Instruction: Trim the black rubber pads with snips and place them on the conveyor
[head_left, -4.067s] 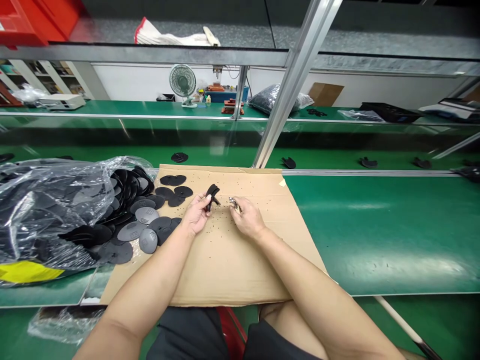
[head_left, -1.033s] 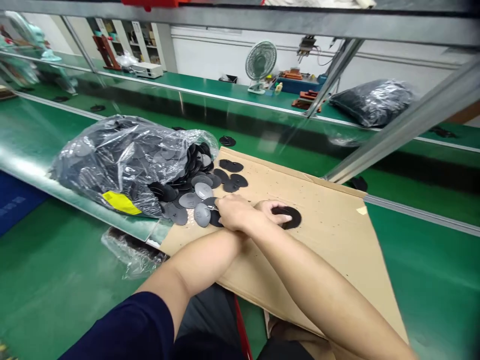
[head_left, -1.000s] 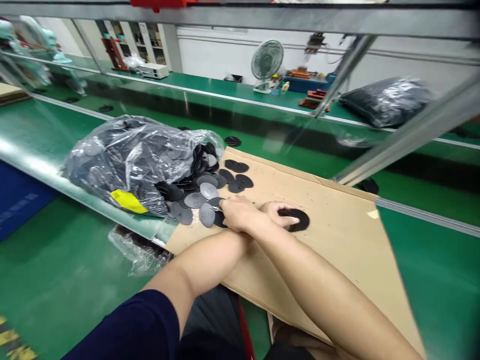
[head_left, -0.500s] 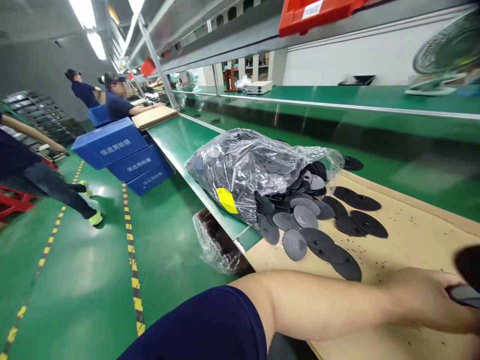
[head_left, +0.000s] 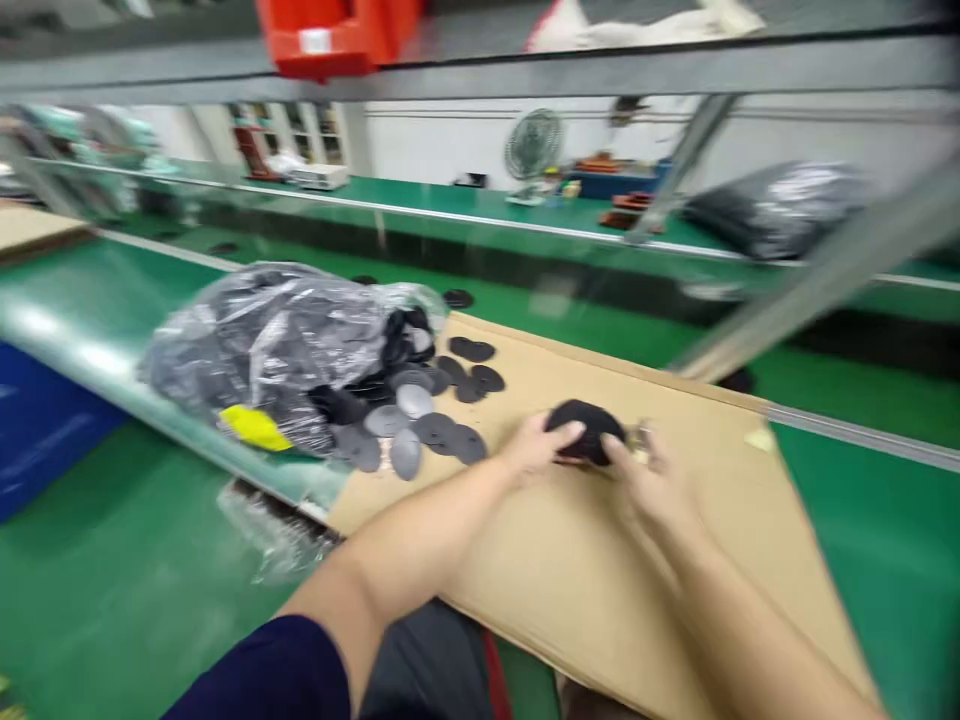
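The picture is smeared by motion. Both hands meet over a brown cardboard sheet [head_left: 675, 560] on the green bench. My left hand [head_left: 534, 455] grips a round black plastic disc [head_left: 589, 432] by its left edge, thumb on top. My right hand [head_left: 646, 478] is at the disc's right edge, fingers curled round a small shiny metal tool [head_left: 640, 438] that pokes out beside the disc. Loose black and grey discs [head_left: 420, 425] lie to the left of my left hand.
A clear plastic bag [head_left: 277, 345] full of black discs, with a yellow label, lies at the cardboard's left end. A second full bag [head_left: 772, 205] and a small fan [head_left: 532, 148] stand on the far bench. Slanted metal frame posts [head_left: 817, 275] rise at the right.
My head has swung back from the aisle to the bench. My arms have uncrossed; the left hand now holds the disc and the right hand has come to its right edge.
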